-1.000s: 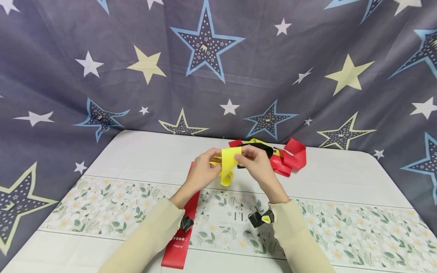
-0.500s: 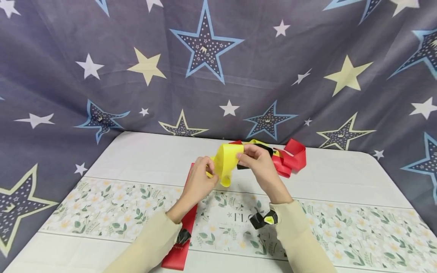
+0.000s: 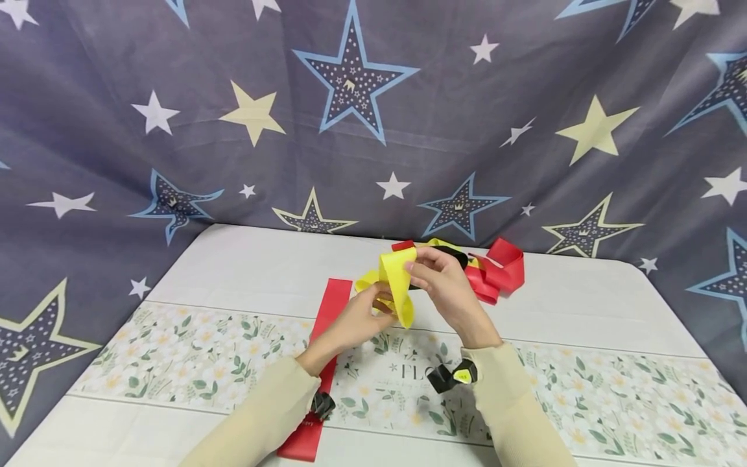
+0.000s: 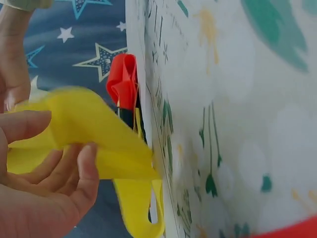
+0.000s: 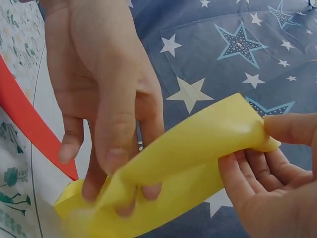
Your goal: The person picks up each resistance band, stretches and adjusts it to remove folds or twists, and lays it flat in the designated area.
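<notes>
While the right hand point(image 3: 448, 287) pinched the top of the yellow band point(image 3: 397, 275) just below mid-frame, the left hand point(image 3: 360, 318), its fingers loose and parted, touched the hanging folds without any visible grip. Should the right fingers have eased, the band could well have dropped onto the table point(image 3: 251, 269); a careless sweep by the left might have twisted its slack loop.

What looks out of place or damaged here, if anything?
The heap of resistance bands at the back of the table looks untidy: red, yellow and black ones jumbled, while the red band left of centre lies flat. I see no damage, the yellow band in the right hand included.
</notes>
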`<state>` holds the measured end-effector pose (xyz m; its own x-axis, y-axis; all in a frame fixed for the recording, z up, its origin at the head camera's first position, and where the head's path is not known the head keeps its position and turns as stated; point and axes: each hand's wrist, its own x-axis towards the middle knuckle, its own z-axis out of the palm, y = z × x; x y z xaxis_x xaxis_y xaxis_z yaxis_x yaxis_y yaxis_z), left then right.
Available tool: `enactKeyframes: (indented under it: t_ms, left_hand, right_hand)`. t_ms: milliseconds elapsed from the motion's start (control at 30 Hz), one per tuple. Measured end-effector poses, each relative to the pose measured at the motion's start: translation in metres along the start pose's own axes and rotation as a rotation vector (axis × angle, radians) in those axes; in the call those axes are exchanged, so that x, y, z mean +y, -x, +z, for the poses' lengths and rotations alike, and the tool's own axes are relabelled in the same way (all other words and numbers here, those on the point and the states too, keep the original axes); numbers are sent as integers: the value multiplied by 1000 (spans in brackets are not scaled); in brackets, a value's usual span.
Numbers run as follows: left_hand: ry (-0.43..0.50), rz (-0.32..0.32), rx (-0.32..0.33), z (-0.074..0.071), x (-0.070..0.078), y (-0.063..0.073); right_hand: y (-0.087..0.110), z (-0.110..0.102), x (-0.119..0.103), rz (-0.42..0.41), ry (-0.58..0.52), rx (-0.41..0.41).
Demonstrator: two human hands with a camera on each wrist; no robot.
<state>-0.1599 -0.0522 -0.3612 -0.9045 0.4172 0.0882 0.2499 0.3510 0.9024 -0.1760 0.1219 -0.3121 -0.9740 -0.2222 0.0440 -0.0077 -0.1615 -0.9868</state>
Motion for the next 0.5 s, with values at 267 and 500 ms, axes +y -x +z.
enactKeyframes:
  t_ms: [267, 500]
  left_hand:
    - [-35, 5, 92, -1, 5, 3]
    - [-55, 54, 186, -8, 22, 3]
  right_hand:
    - [-8, -22, -2, 39, 6, 52]
    - [-13, -34, 1, 214, 334, 28]
